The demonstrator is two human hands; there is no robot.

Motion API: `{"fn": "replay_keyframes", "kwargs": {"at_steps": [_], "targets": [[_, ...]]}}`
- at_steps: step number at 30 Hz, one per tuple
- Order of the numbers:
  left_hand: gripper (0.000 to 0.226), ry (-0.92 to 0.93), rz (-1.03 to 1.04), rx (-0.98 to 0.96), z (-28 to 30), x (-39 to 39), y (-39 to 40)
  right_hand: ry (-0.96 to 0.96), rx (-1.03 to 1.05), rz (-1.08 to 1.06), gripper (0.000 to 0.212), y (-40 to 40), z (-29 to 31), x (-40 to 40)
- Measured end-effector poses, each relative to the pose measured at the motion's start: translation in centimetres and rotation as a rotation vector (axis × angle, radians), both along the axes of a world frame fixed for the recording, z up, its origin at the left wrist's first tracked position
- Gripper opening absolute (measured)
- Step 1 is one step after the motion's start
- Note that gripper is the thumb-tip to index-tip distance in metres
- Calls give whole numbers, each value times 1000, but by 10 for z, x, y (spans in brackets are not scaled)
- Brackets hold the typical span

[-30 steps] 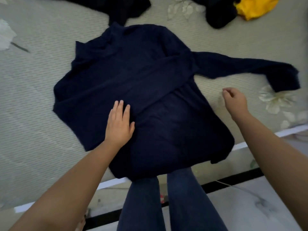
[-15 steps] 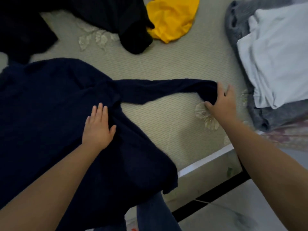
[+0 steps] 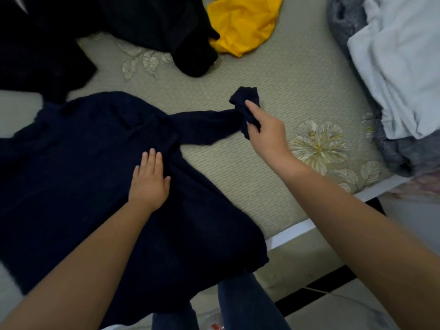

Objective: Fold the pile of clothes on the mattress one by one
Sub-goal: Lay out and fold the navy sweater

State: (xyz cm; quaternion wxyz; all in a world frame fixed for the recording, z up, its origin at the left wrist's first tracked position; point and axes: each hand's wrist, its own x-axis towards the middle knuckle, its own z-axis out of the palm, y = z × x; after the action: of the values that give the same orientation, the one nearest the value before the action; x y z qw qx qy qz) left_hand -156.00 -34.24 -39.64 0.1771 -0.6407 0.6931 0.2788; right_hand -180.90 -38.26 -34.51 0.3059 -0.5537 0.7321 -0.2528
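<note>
Sweater (image 3: 95,175), navy, lies spread on the mattress (image 3: 273,91). Left hand (image 3: 150,182) presses flat on its body, likely to anchor it. Right hand (image 3: 266,132) grips the lifted sleeve cuff (image 3: 245,98), apparently to fold it inward.

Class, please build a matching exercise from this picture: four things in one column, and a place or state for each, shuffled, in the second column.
1. left hand
2. right hand
3. yellow garment
4. white cloth

A. crumpled beside black clothes
B. lying on a grey garment
C. pressing flat on the navy sweater
D. gripping the sweater's sleeve end

Pairs: 1-C, 2-D, 3-A, 4-B
</note>
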Motion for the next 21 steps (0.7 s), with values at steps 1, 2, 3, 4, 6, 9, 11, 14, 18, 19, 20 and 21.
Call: {"fn": "replay_keyframes", "kwargs": {"at_steps": [1,2,3,4,6,9,11,14,18,19,20,21], "targets": [[61,40,21,-47,3,8,5,-11,-46,2,46,-3,7,16],[60,78,61,-89,7,18,11,-22,-94,9,45,-6,15,33],[60,105,116,-121,12,32,17,-31,-143,32,46,-9,23,53],[60,121,175,-143,18,49,25,-35,-186,77,46,-12,31,74],[60,115,270,-170,30,91,41,-44,-231,236,46,-11,44,126],[59,28,369,-181,47,167,73,7,-288,553,47,9,46,214],[58,-29,437,-168,55,213,96,140,-115,868,56,37,36,270],[57,-57,473,-139,58,266,123,387,248,1183,63,80,10,319],[54,74,480,-133,45,293,131,430,180,1023,52,94,-7,324],[52,141,494,-153,41,292,127,442,99,948,50,89,-8,321],[52,205,515,-172,37,290,122,484,39,879,50,83,-9,316],[54,260,537,-186,33,285,115,558,18,825,50,74,-11,309]]}}
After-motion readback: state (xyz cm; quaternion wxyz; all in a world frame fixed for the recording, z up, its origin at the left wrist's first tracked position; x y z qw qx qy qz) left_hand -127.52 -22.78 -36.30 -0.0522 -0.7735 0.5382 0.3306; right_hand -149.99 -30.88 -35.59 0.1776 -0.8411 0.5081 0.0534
